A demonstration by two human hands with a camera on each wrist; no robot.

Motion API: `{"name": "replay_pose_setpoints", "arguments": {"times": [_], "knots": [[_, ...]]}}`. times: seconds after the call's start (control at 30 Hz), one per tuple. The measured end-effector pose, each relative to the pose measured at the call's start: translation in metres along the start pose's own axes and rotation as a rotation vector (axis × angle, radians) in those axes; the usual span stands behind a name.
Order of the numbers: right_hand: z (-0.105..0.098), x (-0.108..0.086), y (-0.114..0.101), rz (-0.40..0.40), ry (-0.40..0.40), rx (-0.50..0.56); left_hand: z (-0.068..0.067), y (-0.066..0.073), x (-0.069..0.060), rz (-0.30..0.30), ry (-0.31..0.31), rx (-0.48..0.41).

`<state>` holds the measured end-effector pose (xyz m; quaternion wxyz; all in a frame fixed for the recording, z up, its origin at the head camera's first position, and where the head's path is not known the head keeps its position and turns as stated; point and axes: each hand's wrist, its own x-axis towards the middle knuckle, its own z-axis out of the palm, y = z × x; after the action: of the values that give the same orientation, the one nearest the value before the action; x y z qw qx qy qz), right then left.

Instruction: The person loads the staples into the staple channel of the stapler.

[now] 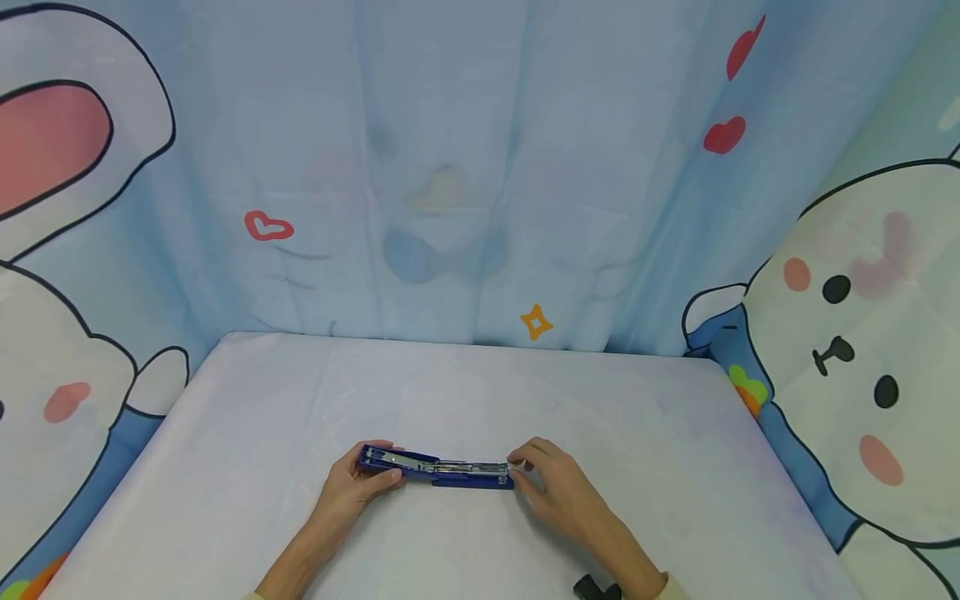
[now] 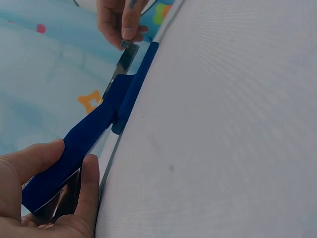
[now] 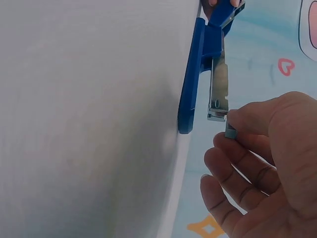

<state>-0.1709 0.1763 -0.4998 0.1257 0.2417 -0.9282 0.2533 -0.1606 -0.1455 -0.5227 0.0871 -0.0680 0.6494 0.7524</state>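
Blue stapler (image 1: pixel 437 468), its top swung well back from the steel staple channel (image 3: pixel 219 89), spans the space between my two hands, about midway between the left and right edges of the tabletop (image 1: pixel 637 433) and well apart from the far edge; whether its base touches the surface I cannot tell. My left hand (image 1: pixel 358 483) is closed round the swung-back end, thumb on one side and fingers on the other. My right hand (image 1: pixel 555 483) pinches a small grey metal piece (image 3: pixel 231 131), likely staples, between thumb and forefinger just beside the channel's end, its other fingers loosely bent. A slack pinch could drop the piece or set it crooked against the channel; a push at that end could twist the stapler if my left grip eases, and the raised top might then swing down toward my fingertips. White cloth with faint creases covers the tabletop, and a black object (image 1: pixel 596 588), only partly in view, shows near my right forearm. Beyond the far edge hangs a blue curtain (image 1: pixel 450 100) printed with red hearts (image 1: pixel 725 135), an orange star (image 1: pixel 528 322) and large white cartoon animals (image 1: pixel 810 333).
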Motion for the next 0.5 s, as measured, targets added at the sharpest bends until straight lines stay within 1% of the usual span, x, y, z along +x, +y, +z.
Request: {"name": "replay_pose_setpoints", "arguments": {"times": [0.23, 0.5], "knots": [[0.0021, 0.0022, -0.0021, -0.021, 0.001, 0.013, -0.0007, -0.0004, 0.0009, -0.004, 0.005, 0.004], [0.0044, 0.0048, -0.0045, -0.001, -0.018, 0.018, -0.0011, -0.0012, 0.0008, -0.001, 0.002, 0.007]]}}
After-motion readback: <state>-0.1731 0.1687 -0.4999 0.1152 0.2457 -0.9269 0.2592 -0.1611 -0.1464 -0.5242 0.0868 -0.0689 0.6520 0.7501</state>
